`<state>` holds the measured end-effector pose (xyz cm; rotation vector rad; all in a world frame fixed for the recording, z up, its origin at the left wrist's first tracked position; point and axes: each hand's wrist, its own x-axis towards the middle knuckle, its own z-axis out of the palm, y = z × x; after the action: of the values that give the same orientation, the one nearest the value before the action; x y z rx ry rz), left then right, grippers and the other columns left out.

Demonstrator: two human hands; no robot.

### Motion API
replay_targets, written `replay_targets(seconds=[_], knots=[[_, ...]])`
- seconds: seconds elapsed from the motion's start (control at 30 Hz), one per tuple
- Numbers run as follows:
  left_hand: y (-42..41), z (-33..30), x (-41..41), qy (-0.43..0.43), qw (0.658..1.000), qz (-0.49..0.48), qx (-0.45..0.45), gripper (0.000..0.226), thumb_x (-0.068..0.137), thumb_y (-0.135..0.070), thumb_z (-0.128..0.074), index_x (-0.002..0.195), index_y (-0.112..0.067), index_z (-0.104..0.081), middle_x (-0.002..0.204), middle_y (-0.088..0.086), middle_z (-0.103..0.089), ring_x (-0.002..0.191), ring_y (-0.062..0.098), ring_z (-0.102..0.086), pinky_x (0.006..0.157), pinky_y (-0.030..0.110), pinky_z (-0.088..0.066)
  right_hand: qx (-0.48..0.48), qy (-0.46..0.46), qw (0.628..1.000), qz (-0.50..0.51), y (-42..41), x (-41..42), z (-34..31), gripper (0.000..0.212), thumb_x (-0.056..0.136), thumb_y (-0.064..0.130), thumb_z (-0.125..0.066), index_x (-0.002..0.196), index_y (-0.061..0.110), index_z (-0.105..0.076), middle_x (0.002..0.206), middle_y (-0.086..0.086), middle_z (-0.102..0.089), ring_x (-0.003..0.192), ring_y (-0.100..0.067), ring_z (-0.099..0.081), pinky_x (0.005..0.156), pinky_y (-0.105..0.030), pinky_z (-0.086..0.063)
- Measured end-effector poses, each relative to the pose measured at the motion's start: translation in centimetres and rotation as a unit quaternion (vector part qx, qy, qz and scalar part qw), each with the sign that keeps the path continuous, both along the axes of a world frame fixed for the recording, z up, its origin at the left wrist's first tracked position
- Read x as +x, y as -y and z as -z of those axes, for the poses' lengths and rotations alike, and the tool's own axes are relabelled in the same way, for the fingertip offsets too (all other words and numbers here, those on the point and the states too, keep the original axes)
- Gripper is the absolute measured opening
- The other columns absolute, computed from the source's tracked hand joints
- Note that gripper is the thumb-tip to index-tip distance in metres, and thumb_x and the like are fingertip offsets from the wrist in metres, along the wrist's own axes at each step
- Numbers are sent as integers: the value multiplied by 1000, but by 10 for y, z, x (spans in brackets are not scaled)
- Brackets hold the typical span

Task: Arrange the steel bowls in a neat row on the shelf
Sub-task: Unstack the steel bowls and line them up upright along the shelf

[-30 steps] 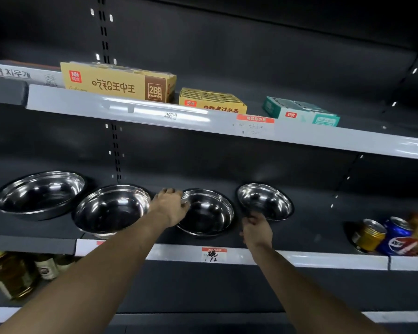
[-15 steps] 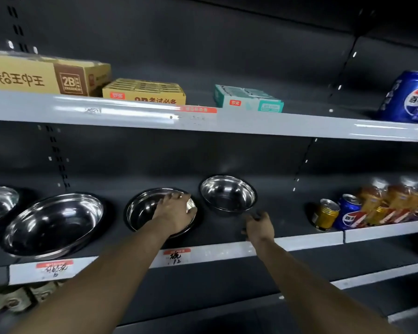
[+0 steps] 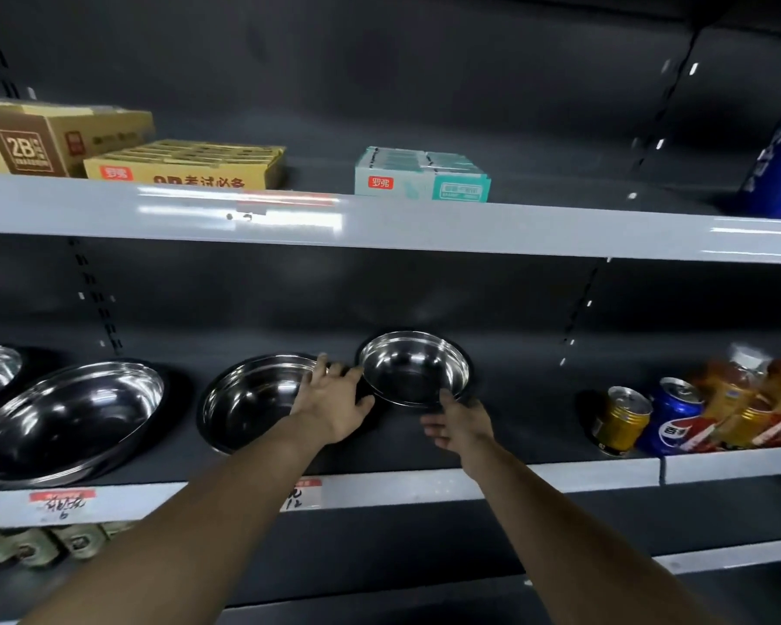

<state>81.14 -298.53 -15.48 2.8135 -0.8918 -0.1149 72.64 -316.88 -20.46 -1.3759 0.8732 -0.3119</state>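
Both hands have closed in on the small bowl [image 3: 415, 368] since half a second ago: the right hand [image 3: 458, 427] now reaches its front rim from below, fingertips at the edge, though whether it pinches the rim I cannot tell; the left hand [image 3: 334, 406], fingers spread and relaxed, lies over the right rim of the middle bowl [image 3: 255, 401], touching the small one's left edge. It sits further back than its neighbours, so likely needs pulling forward. Left stands a larger bowl [image 3: 66, 417]; the cans [image 3: 650, 417] lie well apart on the shelf [image 3: 560, 478].
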Motion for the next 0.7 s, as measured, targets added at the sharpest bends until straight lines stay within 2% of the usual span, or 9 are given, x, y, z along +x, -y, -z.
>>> replay_targets(seconds=[0.17,0.4,0.53,0.7], knots=[[3,2,-1,8,999,-38,9,66,98,-51,-41,154,-22,-25,162,6,-20,152,32,4,124,46,-7,14,24,1000,-12,4,13,8,25,100,26,-52,117,6,-49,74,-12,-74,51,-18,-65,44,-21,-45],[4,7,-13,22,997,-71,21,66,98,-50,-41,155,-22,-23,163,7,-17,152,32,2,124,46,-7,-5,49,999,5,9,12,7,6,98,15,-49,99,9,-51,66,-12,-71,48,-17,-59,39,-21,-42],[-3,2,-19,31,996,-77,23,67,98,-50,-40,156,-22,-20,163,7,-16,152,31,0,123,46,-10,-6,60,998,21,3,8,-2,13,98,12,-48,85,15,-47,65,-11,-70,47,-17,-59,37,-19,-42],[-27,-9,-22,31,995,-98,8,66,98,-50,-40,155,-21,-23,163,8,-18,152,31,-4,123,48,-11,-27,99,994,43,-11,7,-17,6,95,13,-48,91,11,-52,64,-11,-71,45,-17,-59,44,-25,-43]])
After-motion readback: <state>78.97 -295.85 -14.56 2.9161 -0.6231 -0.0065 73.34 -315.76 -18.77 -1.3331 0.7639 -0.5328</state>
